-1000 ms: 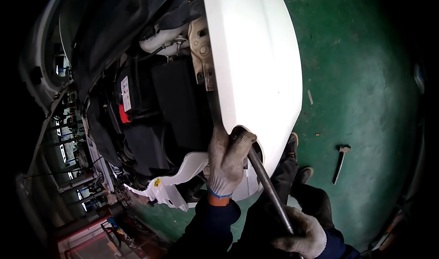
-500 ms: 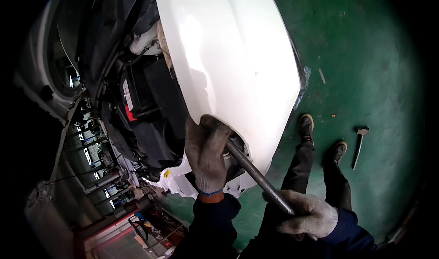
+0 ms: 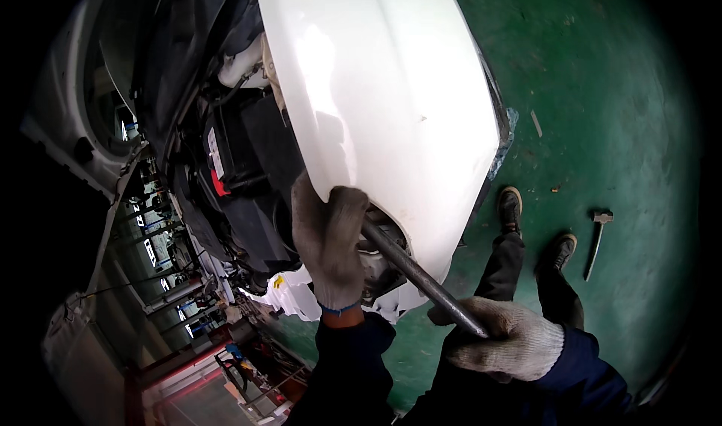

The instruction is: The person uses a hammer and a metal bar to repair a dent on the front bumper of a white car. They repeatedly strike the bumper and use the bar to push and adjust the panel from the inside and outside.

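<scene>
Fingers (image 3: 475, 356) of my gloved right hand (image 3: 515, 339) clench a metal bar (image 3: 421, 276), slanting up to the curved edge of a white car panel (image 3: 398, 80); my left hand (image 3: 332, 253) (grip hidden, can't tell) sits there too. A slip could pinch knuckles or scrape the panel.

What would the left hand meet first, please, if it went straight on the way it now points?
The left hand would probably meet the edge of the white car panel first; they may already touch, as depth is unclear.
</scene>
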